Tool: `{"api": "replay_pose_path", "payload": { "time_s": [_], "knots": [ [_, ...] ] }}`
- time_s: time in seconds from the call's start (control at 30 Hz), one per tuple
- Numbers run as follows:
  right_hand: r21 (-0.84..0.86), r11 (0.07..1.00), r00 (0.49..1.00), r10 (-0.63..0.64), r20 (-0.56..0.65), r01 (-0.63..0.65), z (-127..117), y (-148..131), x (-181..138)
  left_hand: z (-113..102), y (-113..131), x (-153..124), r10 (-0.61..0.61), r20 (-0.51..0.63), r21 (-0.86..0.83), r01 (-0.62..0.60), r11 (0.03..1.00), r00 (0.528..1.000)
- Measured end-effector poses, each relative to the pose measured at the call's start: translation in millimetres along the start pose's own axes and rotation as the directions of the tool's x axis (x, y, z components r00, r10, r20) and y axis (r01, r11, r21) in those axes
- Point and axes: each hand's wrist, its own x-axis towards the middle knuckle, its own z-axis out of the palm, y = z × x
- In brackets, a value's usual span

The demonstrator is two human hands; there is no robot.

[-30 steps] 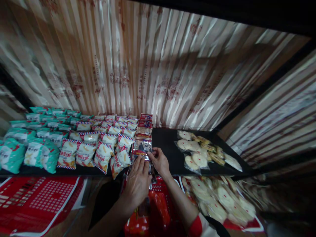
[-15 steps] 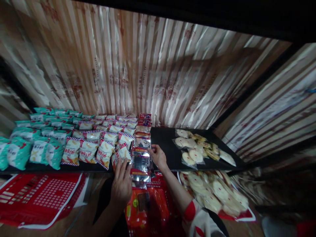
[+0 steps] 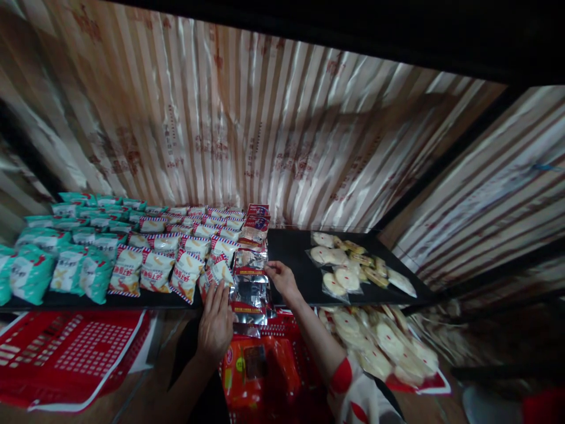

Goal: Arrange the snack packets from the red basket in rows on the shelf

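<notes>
A column of overlapping dark red and silver snack packets [image 3: 249, 294] runs from the back of the black shelf to its front edge. My right hand [image 3: 282, 280] pinches the right edge of one of these packets between thumb and finger. My left hand [image 3: 215, 324] lies with its fingers stretched out on a white and red snack bag [image 3: 218, 271], beside the packets' left edge. Several more striped-edge snack bags [image 3: 156, 271] stand in rows to the left, and teal snack bags [image 3: 70, 268] fill the far left.
Flat bags of pale round crackers [image 3: 346, 277] lie on the black shelf [image 3: 291, 247] at right. Below are a red basket [image 3: 88, 347] at left, an orange package [image 3: 251, 377] in the middle and more bagged crackers [image 3: 388, 347]. Pleated printed sheeting [image 3: 273, 129] hangs behind.
The upper packets in the column have shifted, showing more dark red toward the back. Both hands stay in nearly the same place, and the view has shifted slightly.
</notes>
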Motion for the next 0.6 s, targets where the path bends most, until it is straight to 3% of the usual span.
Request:
{"api": "replay_pose_path", "payload": {
  "time_s": [0.2, 0.37, 0.43, 0.5, 0.6],
  "knots": [
    [0.143, 0.989, 0.999, 0.040, -0.010, -0.038, 2.5, 3.3, 0.8, -6.2, 5.8, 10.8, 0.072, -0.080, -0.001, -0.072, 0.997, 0.994],
    [-0.086, 0.996, 1.000, -0.013, -0.016, 0.012, -1.6, 4.2, -3.1, -4.2, 26.5, 27.8, 0.207, -0.017, -0.042, -0.207, 0.977, 0.978],
    [-0.274, 0.958, 0.991, -0.109, -0.078, 0.084, -5.1, -0.9, -4.4, 4.6, 35.8, 35.5, 0.206, 0.039, -0.022, -0.206, 0.978, 0.978],
    [-0.443, 0.873, 0.951, -0.283, -0.122, 0.203, -6.9, -12.1, -1.8, 14.5, 44.0, 43.6, 0.181, 0.080, -0.004, -0.182, 0.983, 0.980],
    [-0.561, 0.706, 0.849, -0.528, -0.009, 0.432, -1.3, -39.5, 13.8, 23.6, 53.0, 56.5, 0.130, 0.124, -0.012, -0.130, 0.991, 0.984]
  ]
}}
